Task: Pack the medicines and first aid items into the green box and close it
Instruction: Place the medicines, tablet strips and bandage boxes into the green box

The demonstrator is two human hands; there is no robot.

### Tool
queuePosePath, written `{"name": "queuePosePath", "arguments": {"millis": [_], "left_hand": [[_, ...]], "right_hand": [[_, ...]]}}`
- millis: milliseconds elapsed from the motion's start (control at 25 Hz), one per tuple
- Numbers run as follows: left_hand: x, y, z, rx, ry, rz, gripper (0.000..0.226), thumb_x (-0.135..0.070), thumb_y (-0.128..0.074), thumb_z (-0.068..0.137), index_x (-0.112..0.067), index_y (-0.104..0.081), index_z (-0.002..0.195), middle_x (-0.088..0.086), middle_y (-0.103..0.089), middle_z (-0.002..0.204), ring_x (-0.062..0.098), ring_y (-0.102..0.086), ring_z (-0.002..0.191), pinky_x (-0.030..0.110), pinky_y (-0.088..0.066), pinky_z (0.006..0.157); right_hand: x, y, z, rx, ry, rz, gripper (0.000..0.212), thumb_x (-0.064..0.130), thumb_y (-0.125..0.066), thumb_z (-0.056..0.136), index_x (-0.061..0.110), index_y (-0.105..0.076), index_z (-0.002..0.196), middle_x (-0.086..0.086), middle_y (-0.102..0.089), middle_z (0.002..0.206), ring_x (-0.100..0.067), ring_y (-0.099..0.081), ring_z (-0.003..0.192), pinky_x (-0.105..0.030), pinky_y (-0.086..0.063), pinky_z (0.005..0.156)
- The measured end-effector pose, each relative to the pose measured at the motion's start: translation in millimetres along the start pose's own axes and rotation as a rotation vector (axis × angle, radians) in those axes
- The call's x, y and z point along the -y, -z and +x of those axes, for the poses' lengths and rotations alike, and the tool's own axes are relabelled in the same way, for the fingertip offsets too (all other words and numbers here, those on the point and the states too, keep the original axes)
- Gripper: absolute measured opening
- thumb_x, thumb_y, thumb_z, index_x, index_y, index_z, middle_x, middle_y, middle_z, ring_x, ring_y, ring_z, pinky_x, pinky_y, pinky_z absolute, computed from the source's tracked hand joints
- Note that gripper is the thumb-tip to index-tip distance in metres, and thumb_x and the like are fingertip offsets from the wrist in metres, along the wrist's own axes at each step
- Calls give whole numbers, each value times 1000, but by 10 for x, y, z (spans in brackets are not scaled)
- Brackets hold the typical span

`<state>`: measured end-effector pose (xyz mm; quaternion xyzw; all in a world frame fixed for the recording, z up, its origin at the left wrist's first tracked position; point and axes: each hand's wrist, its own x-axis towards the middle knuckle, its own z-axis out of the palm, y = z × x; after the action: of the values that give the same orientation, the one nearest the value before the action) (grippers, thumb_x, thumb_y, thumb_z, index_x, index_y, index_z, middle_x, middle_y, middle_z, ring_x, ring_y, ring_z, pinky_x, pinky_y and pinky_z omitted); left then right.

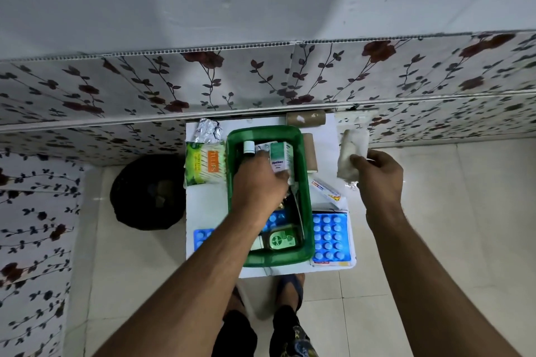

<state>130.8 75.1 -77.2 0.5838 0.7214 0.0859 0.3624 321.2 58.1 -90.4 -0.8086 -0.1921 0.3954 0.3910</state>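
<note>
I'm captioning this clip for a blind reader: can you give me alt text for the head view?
Seen from above, the left hand reaches into an open green box on a small white table, touching a small medicine carton. The right hand holds a white cotton wad beside it, above a blue tablet strip.

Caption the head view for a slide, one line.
Left hand sets a medicine carton into the green box while the right hand holds a white cotton roll beside it.

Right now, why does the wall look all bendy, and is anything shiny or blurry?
Head view: the wide lens bows the floral wall; the floor tiles gleam with glare; the cotton wad in the right hand looks soft and washed out.
</note>
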Motion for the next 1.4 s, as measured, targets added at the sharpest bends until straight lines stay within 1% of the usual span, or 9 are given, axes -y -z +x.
{"name": "queuePosePath", "arguments": {"millis": [160, 360, 520, 600, 800, 960, 1080, 1280, 1400], "left_hand": [[-69, -57, 3, -72, -1, -102, 35, -32, -77, 78, -15, -64, 106, 2, -73, 89, 19, -68, 75, 33, -57, 68], [-96, -112, 56, 13, 28, -177, 23, -20, -68, 87, -16, -68, 110, 4, -75, 98, 17, -70, 79, 33, -58, 71], [-64, 272, -79, 12, -72, -210, 21, -21, -55, 96, -14, -67, 111, -6, -65, 73, 11, -59, 53, 29, -48, 47], [44, 574, -207, -75, -72, -375, 21, -13, -56, 94, -20, -67, 111, -12, -65, 80, 19, -67, 62, 35, -57, 54], [628, 860, -193, -325, 80, -549, 25, -4, -56, 89, -25, -68, 86, -3, -70, 84, 20, -69, 78, 40, -58, 76], [909, 773, -125, -307, 123, -485, 22, -7, -57, 88, -27, -66, 85, -1, -70, 87, 17, -70, 75, 32, -57, 67], [1005, 747, -118, -290, 126, -456, 20, -9, -57, 89, -26, -66, 88, 0, -71, 88, 17, -69, 68, 28, -53, 57], [1083, 743, -126, -216, 83, -446, 20, -7, -59, 89, -25, -67, 88, -8, -68, 85, 14, -69, 71, 19, -51, 57], [1172, 770, -187, -159, 44, -395, 18, -8, -62, 88, -24, -69, 91, -10, -68, 82, 10, -67, 69, 19, -50, 56]], "right_hand": [[9, -2, -58, 23, -7, 14, 23, 21, -68, 84, 14, -70, 106, -3, -73, 90, -15, -67, 73, -29, -49, 68], [48, -35, -130, 86, 37, -18, 20, 21, -66, 84, 14, -72, 102, -2, -75, 90, -19, -70, 80, -42, -58, 81], [225, -42, -391, 78, 129, -59, 18, 21, -65, 85, 14, -74, 99, -1, -76, 89, -22, -71, 84, -37, -56, 81], [353, -123, -609, 138, 175, -102, 13, 20, -65, 88, 16, -73, 98, 0, -76, 88, -20, -72, 82, -31, -55, 78], [431, -734, -922, 291, 361, -619, 30, 23, -63, 89, 16, -66, 118, -8, -75, 103, -29, -68, 97, -35, -54, 83], [337, -1031, -856, 277, 559, -941, 24, 17, -59, 87, 10, -61, 110, -13, -70, 103, -35, -66, 96, -31, -42, 67], [265, -1042, -901, 210, 702, -1056, 30, 16, -60, 85, 14, -59, 115, -12, -63, 105, -35, -64, 94, -32, -37, 63], [149, -1092, -922, 295, 754, -1096, 33, 14, -58, 86, 15, -62, 118, -13, -61, 107, -36, -63, 94, -36, -50, 68], [237, -916, -960, 224, 762, -850, 28, 23, -57, 90, 16, -67, 115, -10, -66, 107, -31, -66, 87, -35, -52, 70]]}}
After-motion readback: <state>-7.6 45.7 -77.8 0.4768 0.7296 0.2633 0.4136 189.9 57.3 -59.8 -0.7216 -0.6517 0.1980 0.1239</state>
